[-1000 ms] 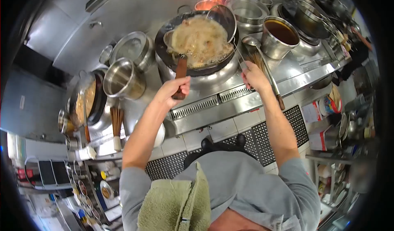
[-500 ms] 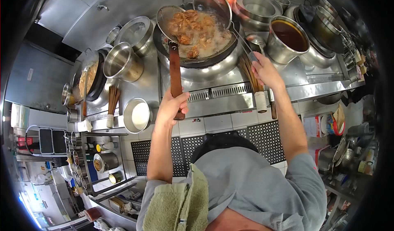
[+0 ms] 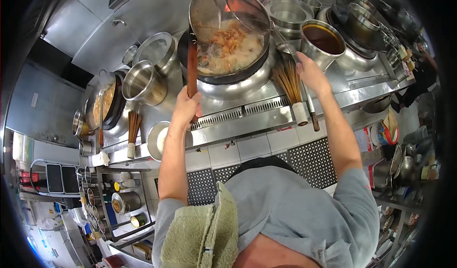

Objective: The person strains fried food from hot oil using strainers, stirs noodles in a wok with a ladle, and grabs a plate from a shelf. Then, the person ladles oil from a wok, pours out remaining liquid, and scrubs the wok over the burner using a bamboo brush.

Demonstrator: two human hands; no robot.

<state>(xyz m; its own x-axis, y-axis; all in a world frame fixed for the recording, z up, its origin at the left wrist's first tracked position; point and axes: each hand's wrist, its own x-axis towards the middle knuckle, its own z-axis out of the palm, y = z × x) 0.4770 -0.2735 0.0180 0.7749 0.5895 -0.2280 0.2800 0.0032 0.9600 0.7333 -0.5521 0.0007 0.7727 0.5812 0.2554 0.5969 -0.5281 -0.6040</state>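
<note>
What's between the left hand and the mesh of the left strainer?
In the head view, a long wooden handle spans from the left hand to the mesh.

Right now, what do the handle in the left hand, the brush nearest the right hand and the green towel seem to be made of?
The handle: likely wood, fairly smooth; flat and reddish brown.
The brush: perhaps bamboo, dry-looking; thin brown strips fan from a pale wrap.
The towel: probably cotton terry, matte; its pile looks nubbly.
</note>
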